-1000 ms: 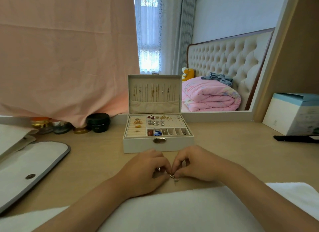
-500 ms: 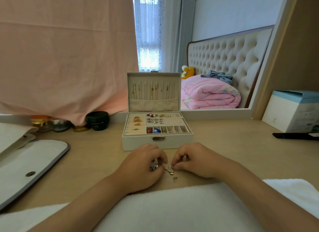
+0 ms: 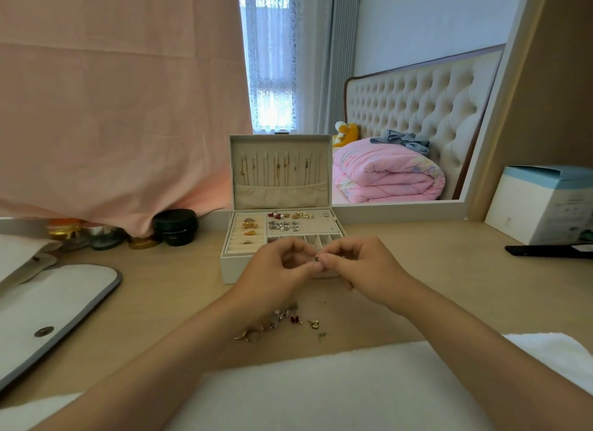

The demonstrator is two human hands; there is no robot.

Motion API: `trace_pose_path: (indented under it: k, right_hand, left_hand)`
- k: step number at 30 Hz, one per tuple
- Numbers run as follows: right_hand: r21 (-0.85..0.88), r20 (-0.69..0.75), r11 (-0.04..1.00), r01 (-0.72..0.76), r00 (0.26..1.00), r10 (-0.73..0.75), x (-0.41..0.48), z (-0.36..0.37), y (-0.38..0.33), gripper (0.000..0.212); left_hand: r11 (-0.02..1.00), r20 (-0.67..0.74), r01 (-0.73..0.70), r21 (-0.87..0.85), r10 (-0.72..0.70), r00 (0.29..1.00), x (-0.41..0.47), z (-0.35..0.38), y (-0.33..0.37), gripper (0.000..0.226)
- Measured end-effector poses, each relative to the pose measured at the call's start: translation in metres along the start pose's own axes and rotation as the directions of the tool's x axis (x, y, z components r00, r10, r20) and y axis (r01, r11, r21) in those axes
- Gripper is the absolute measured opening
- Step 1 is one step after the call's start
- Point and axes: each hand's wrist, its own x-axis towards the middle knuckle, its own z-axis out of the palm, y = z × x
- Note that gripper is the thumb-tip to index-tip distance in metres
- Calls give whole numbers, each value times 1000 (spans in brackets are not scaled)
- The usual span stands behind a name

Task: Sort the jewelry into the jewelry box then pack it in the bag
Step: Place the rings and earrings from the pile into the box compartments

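Note:
A cream jewelry box point(image 3: 231, 270) stands open on the wooden desk, necklaces hanging in its lid point(image 3: 280, 170) and rings and earrings in its tray. My left hand point(image 3: 277, 270) and my right hand point(image 3: 359, 265) are raised in front of the box, fingertips meeting on a small earring point(image 3: 317, 258) pinched between them. A little pile of loose jewelry point(image 3: 282, 321) lies on the desk below my hands, with a gold ring point(image 3: 248, 334) at its left end. The white bag point(image 3: 48, 305) lies flat at the left, flap open.
Small jars and a black pot point(image 3: 175, 226) line the desk's back left under a pink cloth point(image 3: 112, 109). A blue-and-white carton point(image 3: 542, 206) and a black flat object point(image 3: 548, 250) sit at the right. A mirror point(image 3: 401, 93) stands behind the box. A white towel point(image 3: 321, 385) covers the near edge.
Both hands have lifted from the desk up to the front of the box, carrying one small piece. The loose pile they covered now lies exposed.

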Motion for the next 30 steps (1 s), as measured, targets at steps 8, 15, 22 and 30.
trace_pose_path:
  k: [8, 15, 22, 30]
  right_hand:
    - [63, -189, 998, -25, 981, 36, 31, -25, -10, 11]
    - [-295, -242, 954, -55, 970, -19, 54, -38, 7, 9]
    - [-580, -153, 810, -85, 988, -5, 55, -36, 21, 11]
    - [-546, -242, 838, 6, 956, -165, 57, -36, 17, 10]
  left_hand:
    - [998, -6, 2, 58, -2, 1000, 32, 8, 7, 11]
    - [895, 135, -133, 425, 83, 987, 24, 7, -10, 20]
    - [688, 427, -345, 639, 56, 903, 19, 4, -13, 23]
    - [631, 467, -419, 653, 100, 878, 19, 6, -16, 19]
